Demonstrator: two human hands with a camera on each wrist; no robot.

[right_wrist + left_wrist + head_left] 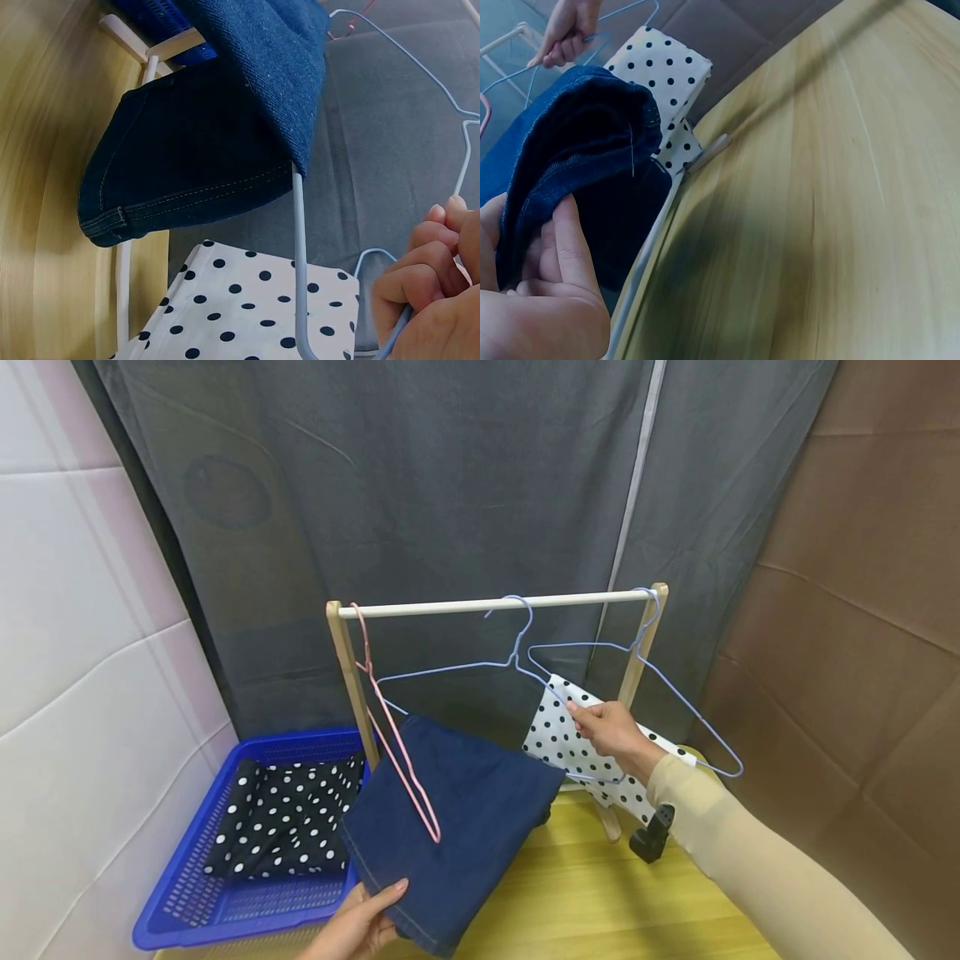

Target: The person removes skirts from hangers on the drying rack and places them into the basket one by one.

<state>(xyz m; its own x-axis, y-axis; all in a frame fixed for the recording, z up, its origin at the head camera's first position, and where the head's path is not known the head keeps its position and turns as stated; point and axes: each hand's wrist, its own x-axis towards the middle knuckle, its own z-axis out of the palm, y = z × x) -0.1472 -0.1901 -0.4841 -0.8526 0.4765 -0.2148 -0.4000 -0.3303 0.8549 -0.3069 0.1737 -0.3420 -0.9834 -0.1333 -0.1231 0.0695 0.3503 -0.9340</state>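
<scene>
My left hand point(358, 920) pinches the lower edge of a folded pair of dark blue jeans point(457, 827), thumb on top. In the left wrist view its fingers grip the rolled denim edge point(562, 150). The jeans lie over the bottom bar of a light blue wire hanger point(300, 247). My right hand point(615, 731) grips this hanger's right shoulder, fingers curled round the wire. The hanger's hook is at the white rail point(442, 607) of a small wooden rack. A pink hanger point(397, 743) hangs at the rack's left end, overlapping the jeans.
Behind my right hand, a white cloth with black dots point(555, 735) hangs on a second blue hanger point(682, 693). A blue basket point(180, 885) at left holds a black cloth with white dots point(288, 818). Below is a yellow wooden table point(600, 893); a grey curtain point(450, 468) stands behind.
</scene>
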